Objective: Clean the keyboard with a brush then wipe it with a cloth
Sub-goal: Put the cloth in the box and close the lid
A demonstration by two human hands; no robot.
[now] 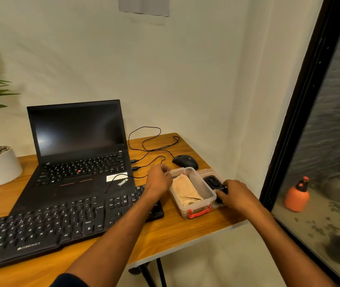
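The keyboard [61, 226] lies at the lower left of the frame on the wooden surface [177, 230], not yet cleaned. The left hand [159, 179] curls its grip on the far rim of the clear box [192, 191], low and right of the middle, where the cloth [185, 189] sits. The right hand [235, 195] pinches a black thing [213, 181] beside it; maybe the brush, I cannot tell. The box is near the edge, so a hard pull could tip it off.
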